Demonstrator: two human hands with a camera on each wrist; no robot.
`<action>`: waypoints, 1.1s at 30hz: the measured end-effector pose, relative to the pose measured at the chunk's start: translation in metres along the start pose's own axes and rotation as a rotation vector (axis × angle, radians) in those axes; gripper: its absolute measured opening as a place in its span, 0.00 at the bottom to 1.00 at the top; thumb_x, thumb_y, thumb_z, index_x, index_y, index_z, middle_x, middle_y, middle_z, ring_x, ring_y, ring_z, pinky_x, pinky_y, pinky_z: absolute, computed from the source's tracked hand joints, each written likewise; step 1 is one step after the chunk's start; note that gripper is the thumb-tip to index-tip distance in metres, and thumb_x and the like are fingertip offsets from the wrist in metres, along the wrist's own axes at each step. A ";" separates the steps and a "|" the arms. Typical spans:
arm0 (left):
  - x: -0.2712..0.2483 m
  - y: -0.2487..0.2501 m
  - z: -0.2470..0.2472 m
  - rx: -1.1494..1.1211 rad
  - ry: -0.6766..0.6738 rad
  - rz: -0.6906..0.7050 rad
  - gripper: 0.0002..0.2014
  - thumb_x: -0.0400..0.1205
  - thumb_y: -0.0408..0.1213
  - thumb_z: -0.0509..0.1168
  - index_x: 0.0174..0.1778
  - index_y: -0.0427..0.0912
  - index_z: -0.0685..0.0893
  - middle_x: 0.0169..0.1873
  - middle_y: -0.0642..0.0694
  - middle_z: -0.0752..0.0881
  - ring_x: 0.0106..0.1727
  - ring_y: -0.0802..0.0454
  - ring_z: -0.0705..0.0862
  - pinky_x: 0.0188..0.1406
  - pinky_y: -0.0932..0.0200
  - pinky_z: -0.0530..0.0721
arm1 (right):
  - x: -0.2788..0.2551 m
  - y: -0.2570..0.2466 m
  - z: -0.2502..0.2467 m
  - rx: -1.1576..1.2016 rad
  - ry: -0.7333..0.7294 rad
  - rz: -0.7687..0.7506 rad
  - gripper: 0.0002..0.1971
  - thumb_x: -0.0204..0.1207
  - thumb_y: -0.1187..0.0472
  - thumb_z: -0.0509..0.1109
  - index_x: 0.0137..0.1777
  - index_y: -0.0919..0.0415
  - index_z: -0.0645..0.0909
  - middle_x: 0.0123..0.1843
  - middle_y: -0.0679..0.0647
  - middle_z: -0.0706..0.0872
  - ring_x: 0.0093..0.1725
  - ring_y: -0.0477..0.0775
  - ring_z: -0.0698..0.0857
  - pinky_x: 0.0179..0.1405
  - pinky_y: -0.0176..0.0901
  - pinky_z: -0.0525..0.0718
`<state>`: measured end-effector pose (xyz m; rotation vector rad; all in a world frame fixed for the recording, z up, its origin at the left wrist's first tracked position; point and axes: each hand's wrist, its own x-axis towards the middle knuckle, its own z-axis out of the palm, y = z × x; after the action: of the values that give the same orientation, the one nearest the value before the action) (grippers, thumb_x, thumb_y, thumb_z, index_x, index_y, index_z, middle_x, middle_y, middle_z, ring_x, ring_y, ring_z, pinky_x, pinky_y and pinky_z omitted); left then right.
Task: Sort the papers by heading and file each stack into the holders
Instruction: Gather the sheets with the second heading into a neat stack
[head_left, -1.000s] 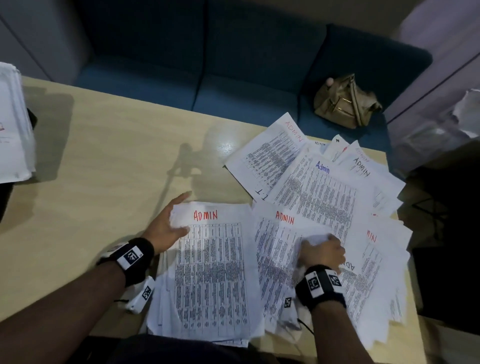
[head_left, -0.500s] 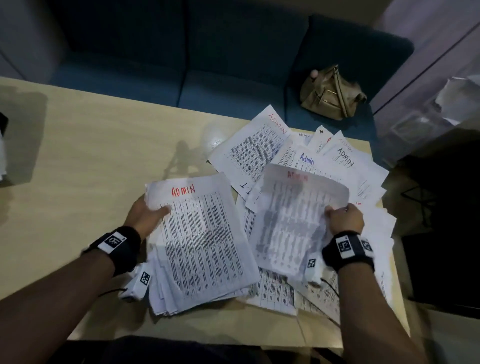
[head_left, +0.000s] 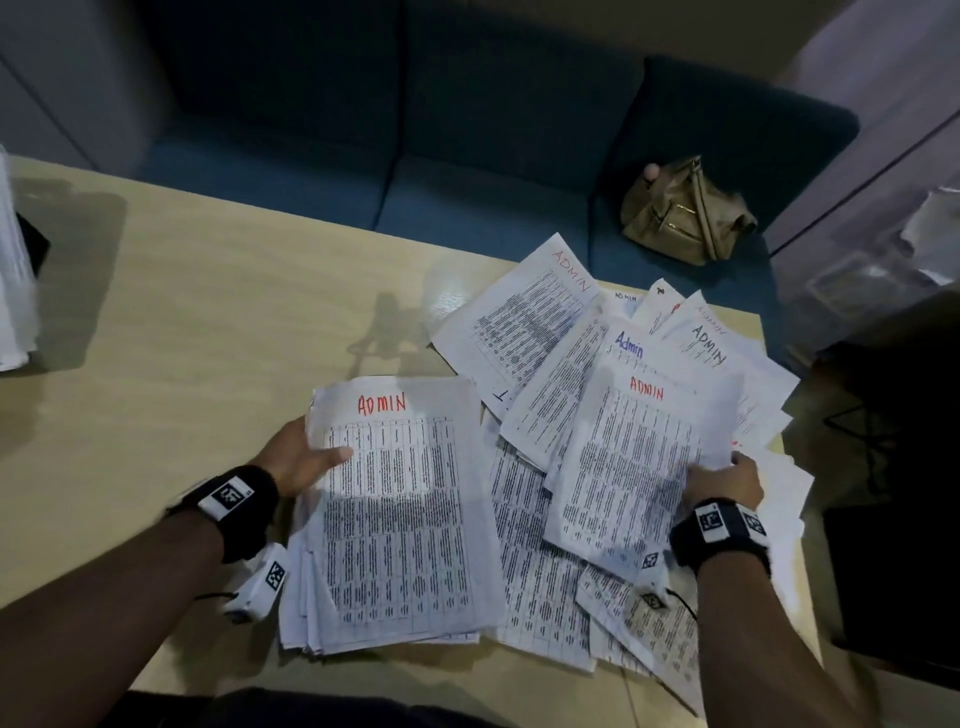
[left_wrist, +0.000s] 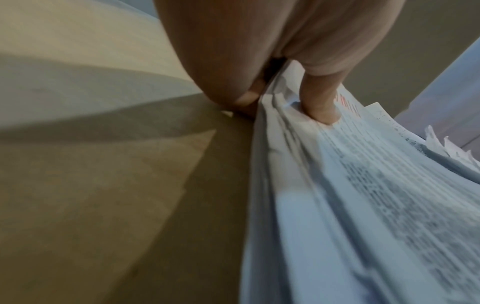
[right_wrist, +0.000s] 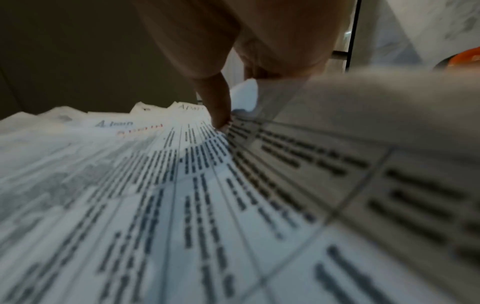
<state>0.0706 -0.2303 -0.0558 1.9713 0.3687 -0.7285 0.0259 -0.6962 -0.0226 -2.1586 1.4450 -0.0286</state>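
Note:
A neat stack of printed sheets headed ADMIN in red (head_left: 400, 509) lies on the wooden table (head_left: 197, 364). My left hand (head_left: 304, 457) grips its left edge, thumb on top (left_wrist: 320, 102) and fingers underneath. My right hand (head_left: 722, 480) pinches the right edge of a single sheet headed ADMIN in red (head_left: 631, 467), raised above a loose fan of papers (head_left: 550, 332); the thumb (right_wrist: 219, 107) presses on its printed face. Several sheets in the fan also read ADMIN or Admin (head_left: 628, 344).
A blue sofa (head_left: 415, 171) runs along the table's far edge, with a tan bag (head_left: 685, 210) on its seat. Another white paper pile (head_left: 13, 270) sits at the table's far left edge. Dark furniture (head_left: 898, 467) stands to the right of the table.
My right hand has lifted one ADMIN sheet off the fan and now holds it by its right edge. My left hand went from lying flat on the stack to gripping its left edge.

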 end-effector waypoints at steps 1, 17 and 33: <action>0.000 0.000 0.000 -0.013 0.001 -0.008 0.24 0.79 0.34 0.70 0.72 0.42 0.76 0.60 0.45 0.85 0.57 0.47 0.82 0.62 0.44 0.79 | 0.001 -0.002 -0.004 -0.004 0.025 -0.036 0.17 0.76 0.65 0.69 0.63 0.68 0.80 0.59 0.72 0.85 0.54 0.71 0.84 0.55 0.58 0.82; -0.012 0.005 -0.001 -0.158 0.043 0.023 0.14 0.77 0.43 0.73 0.57 0.52 0.80 0.51 0.55 0.84 0.52 0.51 0.83 0.63 0.47 0.79 | -0.119 -0.072 0.010 0.351 -0.426 -0.238 0.35 0.81 0.42 0.61 0.79 0.67 0.64 0.73 0.57 0.74 0.72 0.56 0.73 0.71 0.52 0.69; 0.001 -0.008 -0.014 -0.175 0.039 0.136 0.36 0.78 0.30 0.72 0.78 0.58 0.66 0.71 0.48 0.78 0.69 0.45 0.79 0.67 0.50 0.78 | -0.196 -0.051 0.114 -0.128 -0.566 -0.652 0.25 0.80 0.48 0.65 0.72 0.60 0.68 0.68 0.56 0.74 0.70 0.57 0.74 0.66 0.48 0.78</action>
<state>0.0718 -0.2143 -0.0565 1.8275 0.3075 -0.5524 0.0212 -0.4651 -0.0449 -2.3829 0.4170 0.4121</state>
